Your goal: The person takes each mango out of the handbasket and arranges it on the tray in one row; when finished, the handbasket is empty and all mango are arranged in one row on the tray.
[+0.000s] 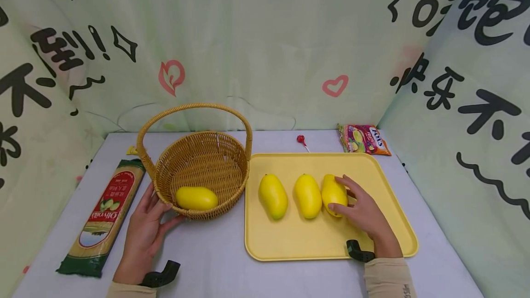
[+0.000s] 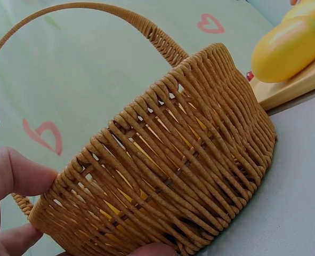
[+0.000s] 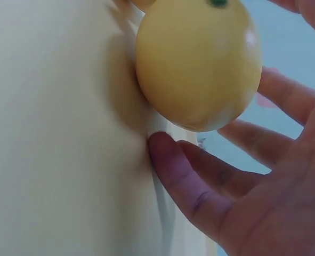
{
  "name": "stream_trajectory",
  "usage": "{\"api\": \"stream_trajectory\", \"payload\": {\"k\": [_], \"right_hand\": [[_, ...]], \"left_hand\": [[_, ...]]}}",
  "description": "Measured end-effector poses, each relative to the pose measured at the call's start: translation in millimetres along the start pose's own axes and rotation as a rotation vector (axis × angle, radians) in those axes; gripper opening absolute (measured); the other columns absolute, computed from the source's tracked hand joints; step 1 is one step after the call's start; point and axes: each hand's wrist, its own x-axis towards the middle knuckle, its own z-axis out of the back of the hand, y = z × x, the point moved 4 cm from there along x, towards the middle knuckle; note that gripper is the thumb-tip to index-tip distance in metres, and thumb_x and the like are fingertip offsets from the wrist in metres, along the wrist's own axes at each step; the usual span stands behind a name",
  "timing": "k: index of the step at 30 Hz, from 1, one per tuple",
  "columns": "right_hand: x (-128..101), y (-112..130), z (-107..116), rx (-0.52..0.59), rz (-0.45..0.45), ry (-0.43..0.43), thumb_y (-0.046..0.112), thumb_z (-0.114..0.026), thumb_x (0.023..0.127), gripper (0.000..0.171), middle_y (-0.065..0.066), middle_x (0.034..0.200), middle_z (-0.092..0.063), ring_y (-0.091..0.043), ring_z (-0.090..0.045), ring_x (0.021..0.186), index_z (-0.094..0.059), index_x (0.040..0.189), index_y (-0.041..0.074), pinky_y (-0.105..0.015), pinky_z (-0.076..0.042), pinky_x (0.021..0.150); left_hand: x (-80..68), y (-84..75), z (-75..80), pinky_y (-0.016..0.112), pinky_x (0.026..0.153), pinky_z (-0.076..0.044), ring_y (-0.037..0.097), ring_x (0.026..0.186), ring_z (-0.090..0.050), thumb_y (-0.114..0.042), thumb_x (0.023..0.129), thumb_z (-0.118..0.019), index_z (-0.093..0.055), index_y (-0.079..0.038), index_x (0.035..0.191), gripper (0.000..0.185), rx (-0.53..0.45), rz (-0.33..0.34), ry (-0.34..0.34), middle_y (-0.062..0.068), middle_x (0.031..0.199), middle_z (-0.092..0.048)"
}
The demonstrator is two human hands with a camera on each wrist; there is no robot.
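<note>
At far left a packet of pasta is lying on the table; beside it the left hand is bracing the near wall of the wicker basket, thumb and fingers curving round it, one mango lying crosswise inside. On the yellow tray three mangoes are lying with long axes pointing away from the person. The right hand is closing on the rightmost mango from its right side, fingers loosely spread around it, touching but not yet clasping firmly.
</note>
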Motion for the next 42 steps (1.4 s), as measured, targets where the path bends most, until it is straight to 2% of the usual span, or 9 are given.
{"api": "stream_trajectory", "payload": {"k": [10, 18, 22, 25, 27, 30, 34, 38, 42], "right_hand": [[2.2, -1.2, 10.9, 0.057, -0.142, -0.066, 0.054, -0.072, 0.096, 0.088, -0.020, 0.174, -0.027, -0.046, -0.038, 0.152, -0.032, 0.168, 0.023, -0.068, -0.040, 0.120], [-2.8, 19.9, 21.4, 0.123, -0.150, -0.259, 0.044, -0.068, 0.102, 0.072, -0.018, 0.168, -0.039, -0.042, -0.045, 0.149, -0.041, 0.163, 0.017, -0.060, -0.046, 0.119], [-7.5, 37.9, 20.6, 0.182, -0.119, -0.369, 0.039, -0.066, 0.104, 0.059, -0.010, 0.159, -0.053, -0.027, -0.057, 0.137, -0.051, 0.157, 0.017, -0.034, -0.056, 0.110], [-13.9, 54.7, 14.3, 0.268, -0.037, -0.382, 0.032, -0.066, 0.105, 0.051, -0.007, 0.150, -0.060, -0.014, -0.062, 0.120, -0.054, 0.152, 0.017, -0.013, -0.054, 0.095], [-18.3, 67.1, 7.1, 0.307, 0.050, -0.347, 0.028, -0.067, 0.104, 0.049, -0.008, 0.145, -0.064, -0.007, -0.063, 0.111, -0.055, 0.150, 0.015, -0.008, -0.055, 0.088], [-22.3, 88.2, -4.7, 0.285, 0.207, -0.252, 0.023, -0.070, 0.103, 0.046, -0.010, 0.138, -0.068, -0.005, -0.065, 0.107, -0.057, 0.146, 0.013, -0.013, -0.059, 0.088], [-18.9, 121.6, -21.0, 0.204, 0.401, -0.089, 0.021, -0.075, 0.099, 0.049, -0.007, 0.135, -0.070, -0.016, -0.071, 0.112, -0.059, 0.145, 0.016, -0.021, -0.061, 0.090], [-9.0, 157.5, -38.7, 0.182, 0.518, 0.090, 0.023, -0.079, 0.095, 0.055, -0.004, 0.142, -0.067, -0.025, -0.071, 0.119, -0.060, 0.146, 0.019, -0.027, -0.064, 0.089], [3.0, 188.4, -57.4, 0.153, 0.579, 0.242, 0.026, -0.081, 0.094, 0.062, -0.001, 0.152, -0.061, -0.023, -0.067, 0.127, -0.058, 0.150, 0.019, -0.029, -0.064, 0.093]], "left_hand": [[0.8, -4.0, -0.3, 0.045, 0.094, -0.064, 0.020, 0.146, -0.044, -0.003, 0.107, -0.051, -0.022, -0.052, 0.164, 0.081, -0.005, -0.009, -0.009, -0.004, 0.179, -0.017], [0.5, -5.8, 1.8, 0.046, 0.095, -0.064, 0.022, 0.148, -0.043, -0.004, 0.106, -0.053, -0.022, -0.053, 0.164, 0.082, -0.006, -0.007, -0.033, -0.005, 0.179, -0.016], [0.3, -3.4, 3.5, 0.047, 0.096, -0.063, 0.025, 0.153, -0.039, -0.004, 0.106, -0.053, -0.020, -0.053, 0.164, 0.083, 0.002, 0.008, -0.044, -0.006, 0.179, -0.015], [0.1, 0.1, 4.2, 0.047, 0.096, -0.063, 0.026, 0.154, -0.038, -0.005, 0.105, -0.054, -0.018, -0.053, 0.165, 0.084, 0.013, 0.018, -0.052, -0.006, 0.179, -0.013], [-0.3, 2.9, 3.9, 0.048, 0.097, -0.062, 0.027, 0.155, -0.038, -0.005, 0.105, -0.054, -0.017, -0.052, 0.165, 0.085, 0.014, 0.021, -0.051, -0.005, 0.180, -0.012], [-1.2, 6.9, 2.4, 0.050, 0.098, -0.061, 0.027, 0.155, -0.037, -0.005, 0.104, -0.054, -0.017, -0.051, 0.166, 0.086, 0.009, 0.028, -0.044, -0.004, 0.180, -0.012], [-1.1, 8.7, 0.3, 0.051, 0.098, -0.061, 0.027, 0.155, -0.038, -0.005, 0.104, -0.055, -0.018, -0.051, 0.166, 0.086, 0.007, 0.034, -0.043, -0.005, 0.180, -0.013], [0.1, 6.1, -0.2, 0.050, 0.098, -0.062, 0.028, 0.154, -0.039, -0.004, 0.104, -0.054, -0.019, -0.052, 0.165, 0.085, 0.006, 0.022, -0.038, -0.004, 0.180, -0.013], [0.8, 3.8, 0.5, 0.049, 0.097, -0.062, 0.028, 0.154, -0.039, -0.003, 0.104, -0.054, -0.020, -0.052, 0.165, 0.085, 0.005, 0.017, -0.035, -0.004, 0.179, -0.014]]}}
